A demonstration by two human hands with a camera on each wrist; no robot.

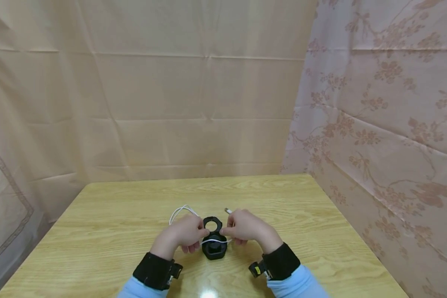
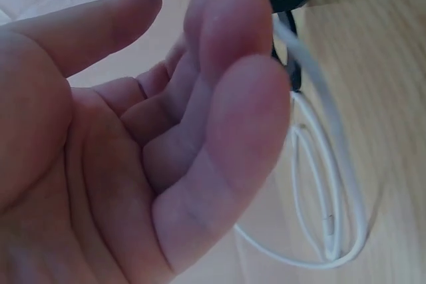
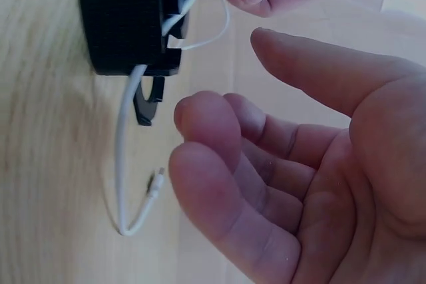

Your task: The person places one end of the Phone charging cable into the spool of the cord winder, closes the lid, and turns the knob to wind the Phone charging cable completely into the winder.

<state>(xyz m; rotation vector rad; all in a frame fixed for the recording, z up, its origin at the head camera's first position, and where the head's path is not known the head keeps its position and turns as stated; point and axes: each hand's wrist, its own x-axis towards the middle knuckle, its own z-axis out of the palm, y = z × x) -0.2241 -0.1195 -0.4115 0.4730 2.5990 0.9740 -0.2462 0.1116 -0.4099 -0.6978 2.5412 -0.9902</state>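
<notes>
A black faceted case (image 1: 214, 251) sits on the table between the two hands, its ring-shaped flap (image 1: 219, 224) folded out on the far side. Across the case runs a white cable (image 1: 214, 240), which leaves through a slot in the wall in the right wrist view. My left hand (image 1: 186, 232) is at the case's left side, fingers loosely bent and thumb apart from them in its wrist view. On the opposite side, my right hand (image 1: 250, 227) has the same loose shape, nothing between thumb and fingers. The cable's metal-tipped plug (image 3: 157, 183) lies beyond the right hand.
Loops of the white cable (image 2: 333, 231) lie on the table behind the left hand. The wooden table (image 1: 115, 231) reaches back to a beige curtain (image 1: 171, 103), with a flowered curtain (image 1: 376, 124) along the right. Both wrists wear black straps (image 1: 282, 261) with small cameras.
</notes>
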